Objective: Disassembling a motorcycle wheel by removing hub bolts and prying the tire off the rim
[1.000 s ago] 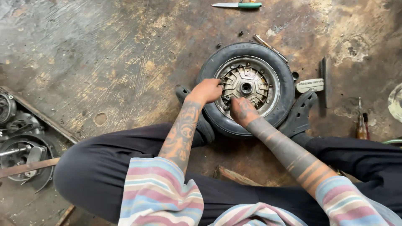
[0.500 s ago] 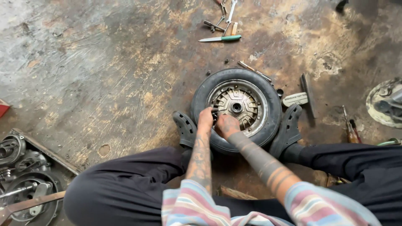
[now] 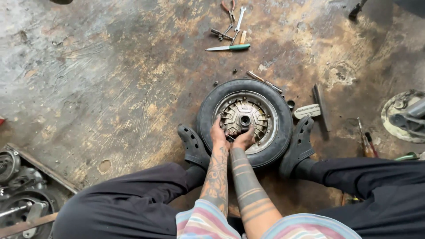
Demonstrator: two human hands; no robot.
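Note:
A small scooter wheel [image 3: 274, 110] with a black tyre and a grimy metal hub [image 3: 252, 113] lies flat on the stained concrete floor, held between my two black shoes. My left hand [image 3: 218, 133] rests on the near left edge of the hub, fingers curled onto the metal. My right hand [image 3: 243, 139] sits beside it at the hub's near side, fingers bent against the hub below its centre hole. Both hands touch each other. Whether either hand pinches a small part is hidden.
A green-handled knife [image 3: 230, 47], pliers and small wrenches [image 3: 232, 20] lie on the floor beyond the wheel. A white block [image 3: 307, 110] and a dark bar [image 3: 320, 107] lie right of it. Metal parts [image 3: 20, 194] sit at the far left, another assembly [image 3: 405, 116] at the right.
The view has tilted up, showing more tools beyond the wheel. My hands have come together from the rim's near edge onto the hub's near side.

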